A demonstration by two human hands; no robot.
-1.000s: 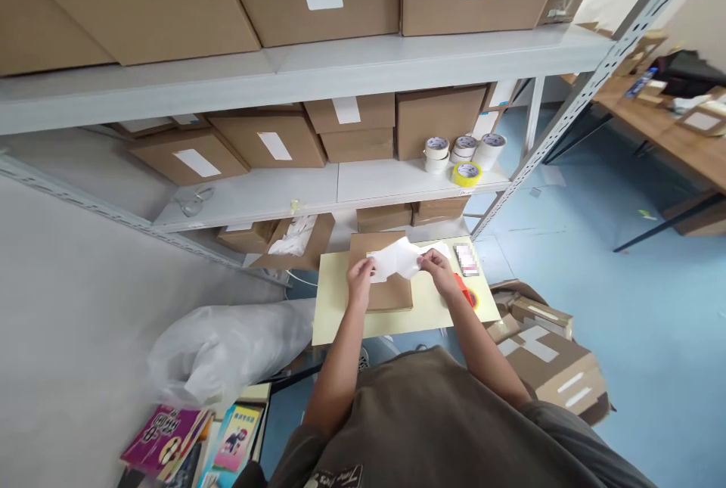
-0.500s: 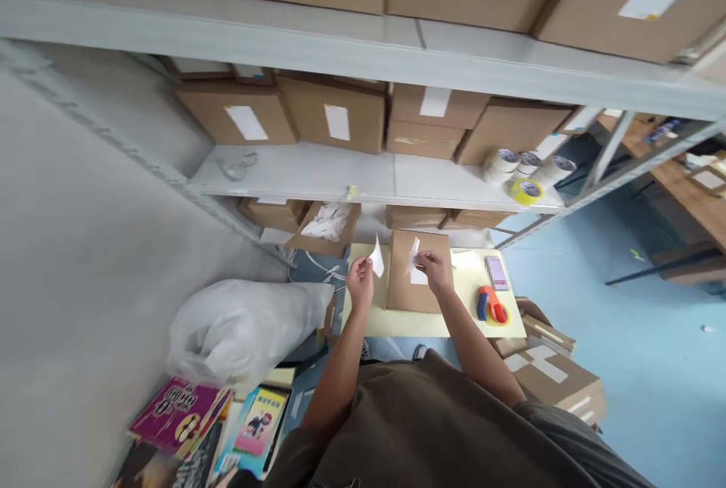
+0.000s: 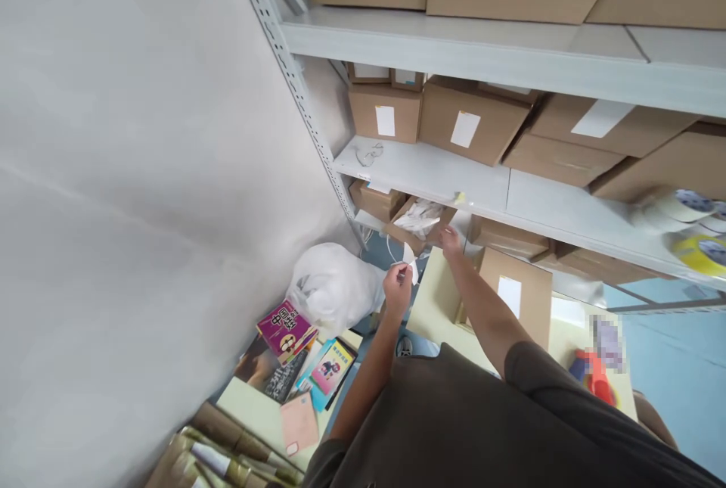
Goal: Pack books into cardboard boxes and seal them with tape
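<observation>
My left hand (image 3: 398, 285) is closed, pinching a white paper slip (image 3: 409, 259) with its thumb and fingers, left of the pale yellow table (image 3: 432, 287). My right hand (image 3: 451, 240) reaches past the table's far left corner, with its fingers stretched toward an open cardboard box (image 3: 407, 237) of crumpled white paper (image 3: 423, 214). Another thin white slip lies over that paper, just short of my right fingertips, and seems apart from them. On the table, partly behind my right forearm, a cardboard box (image 3: 530, 276) bears a white label (image 3: 509, 296).
Grey metal shelving (image 3: 420, 176) holding boxes stands ahead, with tape rolls (image 3: 703, 250) at right. A red and blue tape dispenser (image 3: 595, 378) sits at the table's right. Left are a white plastic bag (image 3: 332, 284), books (image 3: 286, 329) and a wall (image 3: 170, 170).
The view has swung left. Both hands have moved left from around the labelled box, my right hand toward the open box of paper. The slip it held now appears out of its fingers.
</observation>
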